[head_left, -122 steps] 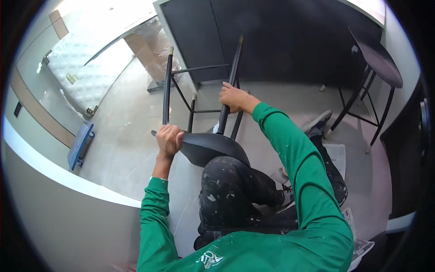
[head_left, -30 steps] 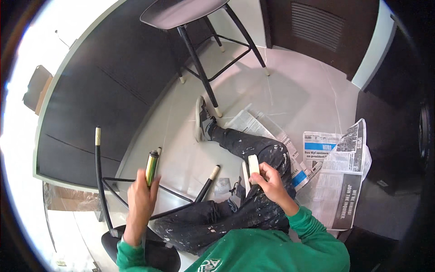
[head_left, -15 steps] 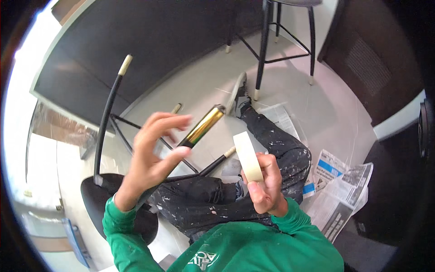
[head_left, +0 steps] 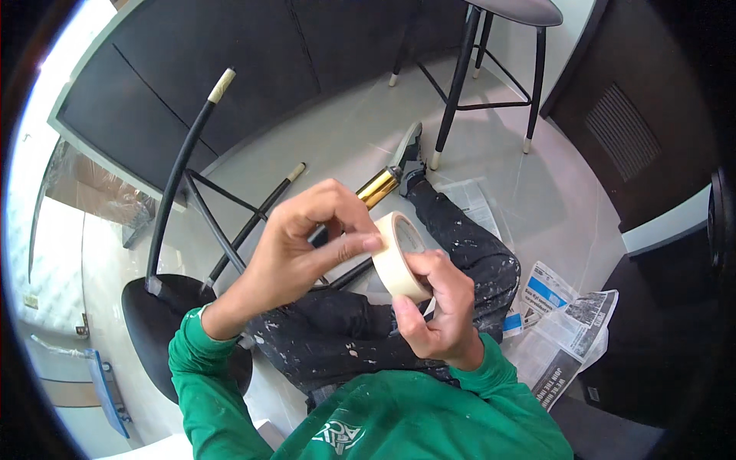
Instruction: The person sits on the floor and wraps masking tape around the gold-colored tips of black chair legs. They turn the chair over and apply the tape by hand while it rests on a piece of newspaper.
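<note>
A cream roll of masking tape [head_left: 398, 257] is gripped in my right hand [head_left: 435, 307] in front of my chest. My left hand [head_left: 307, 241] pinches at the roll's outer edge with thumb and fingertips. Behind the hands a black stool [head_left: 180, 307] lies tipped over on the floor, its legs pointing up and away. One leg has a shiny gold end [head_left: 377, 186]; another leg [head_left: 184, 161] has a pale taped tip. My paint-spattered trouser legs [head_left: 429, 253] stretch out under the hands.
A second black stool [head_left: 491, 69] stands upright at the back. Sheets of newspaper [head_left: 560, 322] lie on the pale floor at my right. Dark cabinet panels [head_left: 230, 69] run along the back and a dark unit [head_left: 644, 138] stands at right.
The left hand let go of the gold-ended stool leg and came over to the tape roll, which the right hand raised in front of me. My view swung rightward.
</note>
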Available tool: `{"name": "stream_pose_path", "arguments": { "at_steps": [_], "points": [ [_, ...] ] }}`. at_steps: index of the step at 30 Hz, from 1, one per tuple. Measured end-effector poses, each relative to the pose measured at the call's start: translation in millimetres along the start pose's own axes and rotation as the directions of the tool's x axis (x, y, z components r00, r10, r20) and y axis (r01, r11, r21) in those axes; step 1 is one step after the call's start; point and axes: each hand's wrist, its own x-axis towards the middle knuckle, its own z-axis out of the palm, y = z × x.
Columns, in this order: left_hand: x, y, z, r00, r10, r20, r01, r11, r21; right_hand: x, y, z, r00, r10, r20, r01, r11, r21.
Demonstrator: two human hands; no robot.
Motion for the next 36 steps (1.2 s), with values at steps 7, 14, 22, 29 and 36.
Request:
{"name": "stream_pose_path", "arguments": {
  "at_steps": [7,14,22,29,36],
  "points": [
    [1,-20,-19,0.958,-0.116,-0.262,0.11,0.993,-0.038,9,-4,14,0.983,0.177,-0.057,-0.179,0.983,-0.045],
    [-7,-34,-24,0.961,-0.21,-0.182,0.18,0.97,-0.165,-1,6,10,0.955,0.286,0.083,-0.274,0.953,-0.131],
    [-9,-38,-20,0.979,-0.018,-0.201,0.035,0.996,0.08,12,44,22,0.901,0.354,0.25,-0.39,0.914,0.111],
    [-10,-39,-20,0.971,-0.119,-0.206,0.131,0.991,0.042,33,47,20,0.959,0.27,0.09,-0.271,0.963,-0.003],
    [-11,-40,-20,0.96,-0.165,-0.227,0.167,0.986,-0.01,41,44,24,0.959,0.263,0.102,-0.268,0.963,0.039]
  ]
}}
